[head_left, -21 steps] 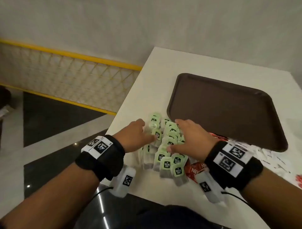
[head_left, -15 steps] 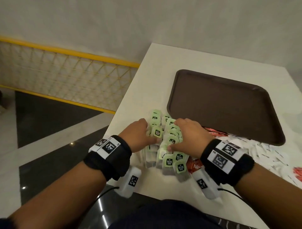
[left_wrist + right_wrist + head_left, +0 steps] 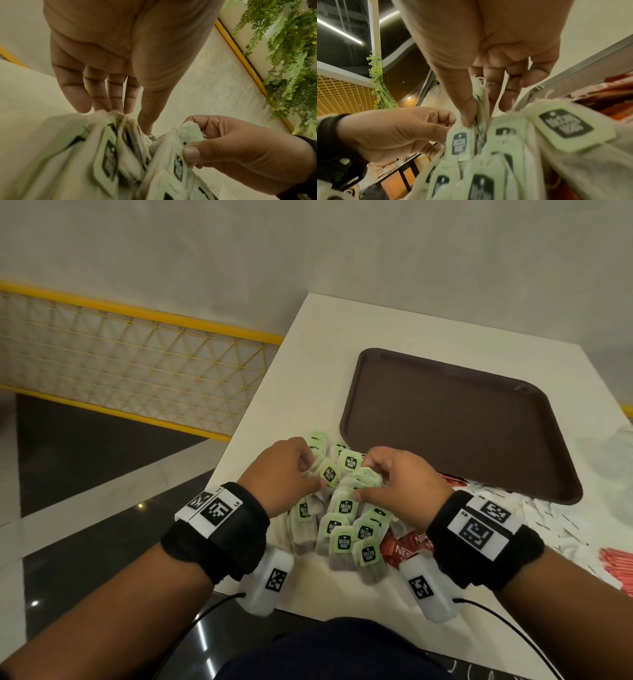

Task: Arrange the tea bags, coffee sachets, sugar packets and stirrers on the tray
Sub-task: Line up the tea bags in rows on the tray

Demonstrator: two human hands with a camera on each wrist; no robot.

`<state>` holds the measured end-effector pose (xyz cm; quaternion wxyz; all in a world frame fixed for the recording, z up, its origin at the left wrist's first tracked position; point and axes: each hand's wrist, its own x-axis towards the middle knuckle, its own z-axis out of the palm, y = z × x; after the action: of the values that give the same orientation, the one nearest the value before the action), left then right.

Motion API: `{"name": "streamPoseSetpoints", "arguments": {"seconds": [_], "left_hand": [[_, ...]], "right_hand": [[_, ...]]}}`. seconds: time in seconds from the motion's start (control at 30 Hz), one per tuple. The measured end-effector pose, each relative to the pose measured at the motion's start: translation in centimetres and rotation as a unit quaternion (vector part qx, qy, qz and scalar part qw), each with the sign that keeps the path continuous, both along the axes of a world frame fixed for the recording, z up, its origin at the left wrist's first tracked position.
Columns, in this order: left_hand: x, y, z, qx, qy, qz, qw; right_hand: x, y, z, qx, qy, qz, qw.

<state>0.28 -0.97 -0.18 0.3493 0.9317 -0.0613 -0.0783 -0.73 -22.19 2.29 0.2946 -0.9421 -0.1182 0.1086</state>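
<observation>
Head view: the left hand (image 3: 284, 474) and the right hand (image 3: 400, 481) meet over a heap of green-tagged tea bags (image 3: 342, 529) at lower centre of the frame, on a white table (image 3: 308, 364). Both hands have curled fingers gripping bags at the top of the heap. The brown tray (image 3: 534, 474) lies just beyond the heap, toward the upper right, and holds nothing. Red coffee sachets (image 3: 404, 549) show under the right wrist; white sugar packets (image 3: 548, 518) spread along the right edge, below the tray. The stirrers cannot be identified.

Left wrist view: the left hand (image 3: 109, 65) shows what the head view hides, namely four fingertips and the thumb closed on the bunched upper edges of several bags (image 3: 106, 155). At lower right, the right hand (image 3: 240, 152) pinches a bag between thumb and bent forefinger.

Right wrist view: the right hand (image 3: 489, 56) pinches tea bags (image 3: 496, 155) between thumb and fingers; the left hand (image 3: 393, 134) enters at the left of the frame, fingers curled on a tag. Red sachets (image 3: 614, 108) appear at the right edge.
</observation>
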Motion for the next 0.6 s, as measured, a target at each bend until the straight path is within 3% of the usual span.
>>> {"name": "streamPoseSetpoints", "arguments": {"seconds": [0.2, 0.33, 0.43, 0.5, 0.6], "left_hand": [[0.3, -1.0, 0.9, 0.053, -0.059, 0.047, 0.996], [0.9, -3.5, 3.8, -0.036, -0.088, 0.002, 0.996], [1.7, -5.6, 5.5, -0.177, 0.042, -0.049, 0.982], [2.5, -6.8, 5.7, -0.288, 0.167, -0.08, 0.939], [3.6, -7.8, 6.0, -0.408, 0.293, -0.105, 0.858]], "right_hand": [[1.6, -2.4, 2.0, 0.086, 0.01, 0.012, 0.996], [3.0, -4.0, 3.8, 0.138, 0.034, 0.054, 0.988], [4.3, -5.2, 5.3, 0.192, 0.078, 0.095, 0.974], [5.2, -5.9, 6.3, 0.222, 0.094, 0.116, 0.964], [6.7, -6.5, 7.6, 0.245, 0.103, 0.122, 0.956]]}}
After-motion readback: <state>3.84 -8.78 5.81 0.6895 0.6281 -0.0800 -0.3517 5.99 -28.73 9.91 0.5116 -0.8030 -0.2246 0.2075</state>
